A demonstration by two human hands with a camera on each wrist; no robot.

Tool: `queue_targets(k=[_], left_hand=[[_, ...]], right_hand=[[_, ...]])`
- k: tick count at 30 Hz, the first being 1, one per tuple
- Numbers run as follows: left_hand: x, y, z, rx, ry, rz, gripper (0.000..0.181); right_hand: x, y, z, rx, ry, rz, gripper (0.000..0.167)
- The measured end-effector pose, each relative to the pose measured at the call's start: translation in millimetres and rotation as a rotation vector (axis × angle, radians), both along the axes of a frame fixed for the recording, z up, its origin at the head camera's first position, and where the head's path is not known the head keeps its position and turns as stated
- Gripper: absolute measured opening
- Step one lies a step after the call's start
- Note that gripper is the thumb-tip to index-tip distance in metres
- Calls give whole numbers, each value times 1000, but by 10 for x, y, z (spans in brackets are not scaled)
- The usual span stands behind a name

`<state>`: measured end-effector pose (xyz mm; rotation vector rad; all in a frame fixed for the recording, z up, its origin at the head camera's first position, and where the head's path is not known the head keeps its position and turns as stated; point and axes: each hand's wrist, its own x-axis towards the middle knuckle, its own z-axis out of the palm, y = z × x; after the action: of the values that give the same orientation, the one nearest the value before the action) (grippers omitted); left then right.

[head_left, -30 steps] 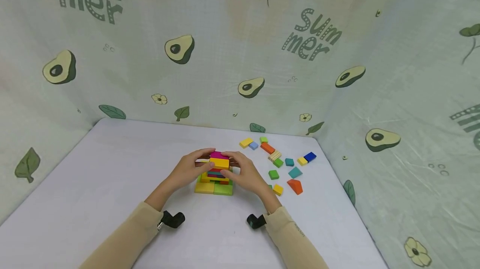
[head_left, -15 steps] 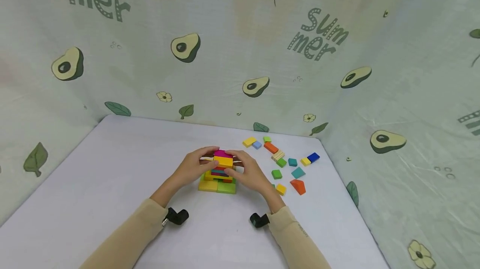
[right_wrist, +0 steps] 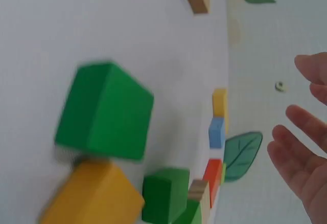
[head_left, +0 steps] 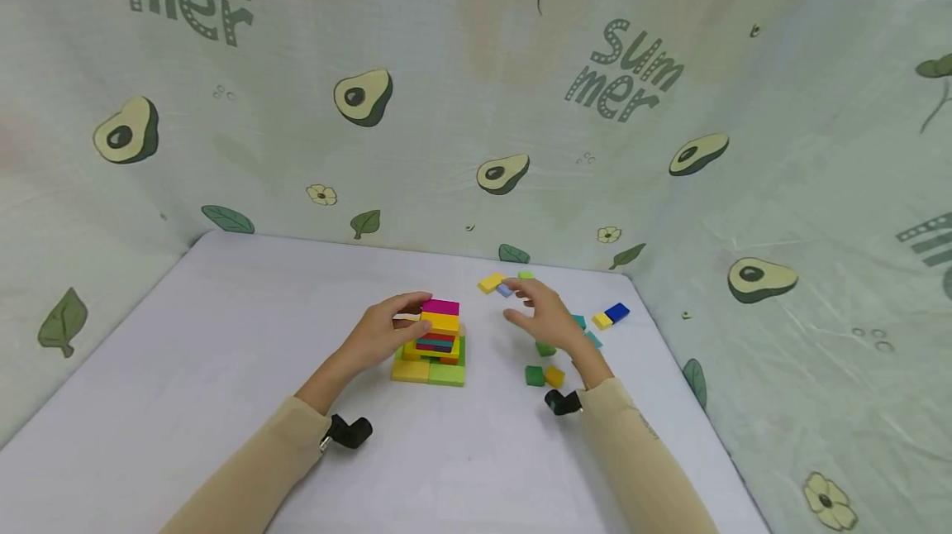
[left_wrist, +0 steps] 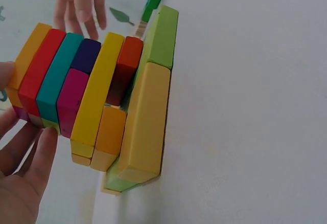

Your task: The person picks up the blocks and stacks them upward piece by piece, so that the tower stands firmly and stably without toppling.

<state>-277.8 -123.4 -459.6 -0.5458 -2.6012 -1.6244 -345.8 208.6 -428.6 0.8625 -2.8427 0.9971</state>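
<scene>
A stack of coloured wooden blocks (left_wrist: pixel 53 75) stands on a flat base of yellow and green blocks (head_left: pixel 446 374), with a magenta block (head_left: pixel 440 307) on top. My left hand (head_left: pixel 381 337) holds the upper part of this stack: the thumb lies at the front of the yellow-orange block (head_left: pixel 439 323), the fingers along its left side and behind. To the right of the stack, apart from it, my right hand (head_left: pixel 549 315) hovers over the loose blocks with its fingers loosely spread and nothing held. In the right wrist view its fingertips touch no block.
Loose blocks lie right of the stack. A green block (right_wrist: pixel 104 111) and a yellow block (right_wrist: pixel 94 196) are the nearer ones. Farther off lie a dark blue block (head_left: pixel 617 312) and a yellow block (head_left: pixel 492 282). A printed cloth (head_left: pixel 416 145) hangs behind the white table (head_left: pixel 297 286).
My right hand has left the stack and moved right, over the loose blocks, hiding some of them. The left hand stays at the stack. The camera view shifts slightly.
</scene>
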Motion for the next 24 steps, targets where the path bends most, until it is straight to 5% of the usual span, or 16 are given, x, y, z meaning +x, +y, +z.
queue_targets(k=[6,13,24], left_hand=[[6,-10,13,-11,-22,16,56],[-6,-13,-14,2,-17,17,57],[-26,2,-26,6,-13,11,58]], right_hand=[[-347,292,61,131,-58,-140,52],[-667,409,-137,237,-158,-255,47],[-827,434,-331,254,-165,-335,43]])
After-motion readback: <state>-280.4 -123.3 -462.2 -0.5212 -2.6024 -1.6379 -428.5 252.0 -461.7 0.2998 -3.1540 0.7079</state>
